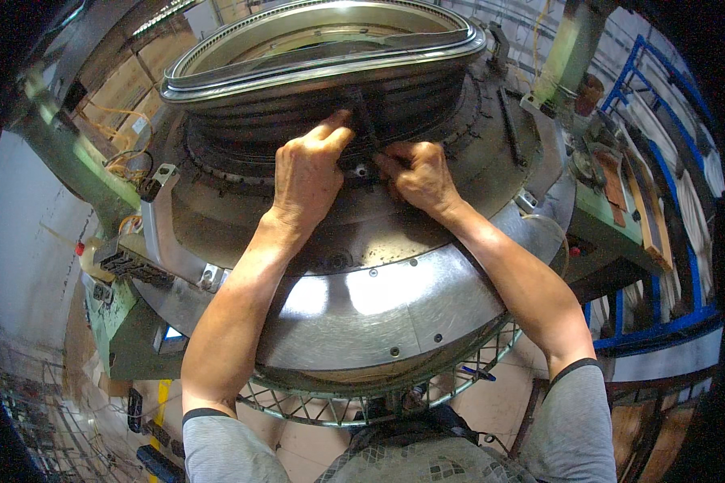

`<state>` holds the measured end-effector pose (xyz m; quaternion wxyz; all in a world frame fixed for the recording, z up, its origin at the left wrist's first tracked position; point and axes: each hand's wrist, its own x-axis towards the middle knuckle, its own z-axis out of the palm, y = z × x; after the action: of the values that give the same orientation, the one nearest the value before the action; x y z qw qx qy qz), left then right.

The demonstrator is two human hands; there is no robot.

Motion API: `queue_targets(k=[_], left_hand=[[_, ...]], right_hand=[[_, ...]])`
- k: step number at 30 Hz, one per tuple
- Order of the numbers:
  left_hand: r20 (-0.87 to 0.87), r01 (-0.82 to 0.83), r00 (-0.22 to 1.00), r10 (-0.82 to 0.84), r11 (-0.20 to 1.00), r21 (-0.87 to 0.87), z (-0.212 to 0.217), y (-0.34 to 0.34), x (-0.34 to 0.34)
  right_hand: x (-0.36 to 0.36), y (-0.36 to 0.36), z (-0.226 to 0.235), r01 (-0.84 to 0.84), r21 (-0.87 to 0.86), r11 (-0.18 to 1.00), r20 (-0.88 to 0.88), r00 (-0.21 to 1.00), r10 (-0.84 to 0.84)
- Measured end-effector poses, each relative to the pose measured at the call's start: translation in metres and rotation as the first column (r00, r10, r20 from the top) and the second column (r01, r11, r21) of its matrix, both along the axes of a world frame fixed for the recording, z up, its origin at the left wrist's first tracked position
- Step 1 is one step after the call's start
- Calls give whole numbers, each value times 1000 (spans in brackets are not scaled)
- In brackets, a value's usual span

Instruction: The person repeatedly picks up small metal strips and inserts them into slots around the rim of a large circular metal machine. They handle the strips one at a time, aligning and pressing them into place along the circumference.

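Note:
A large round machine, which looks like a circular knitting machine, stands before me with a dark, grooved cylinder [423,101] at its centre. My left hand [306,173] reaches up to the cylinder's front wall, fingers bent together; its fingertips are partly hidden against the dark surface. Lower and to the right, my right hand [425,179] is closed in a pinch at the lower end of a thin dark strip [365,117], which stands nearly upright along the wall. Between the hands, a small shiny bolt-like part [361,171] shows at the cylinder's base.
A shiny metal ring [322,71] tops the cylinder. Below my hands lies a broad steel plate ring [362,310] with screws. Green machine posts [80,161] rise on both sides. A dark bar [511,129] rests at right, before a blue frame [660,330].

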<state>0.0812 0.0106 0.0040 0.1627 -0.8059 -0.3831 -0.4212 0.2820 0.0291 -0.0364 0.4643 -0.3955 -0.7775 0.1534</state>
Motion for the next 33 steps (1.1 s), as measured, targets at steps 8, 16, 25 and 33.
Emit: queue_targets(k=[8, 16, 25, 33], left_hand=[[-25, -14, 1000, 14, 1000, 0, -2, 2, 0], [-37, -8, 999, 5, 997, -80, -2, 3, 2], [-63, -37, 998, 30, 993, -113, -1, 1, 2], [-85, -42, 996, 33, 992, -117, -2, 2, 2]], right_hand=[[-2, -1, 1, -7, -58, 998, -51, 999, 4], [-2, 1, 2, 17, -118, 993, -49, 999, -23], [-2, -2, 6, 45, -93, 995, -16, 999, -47], [-3, -2, 5, 32, 3, 999, -13, 999, -32]])
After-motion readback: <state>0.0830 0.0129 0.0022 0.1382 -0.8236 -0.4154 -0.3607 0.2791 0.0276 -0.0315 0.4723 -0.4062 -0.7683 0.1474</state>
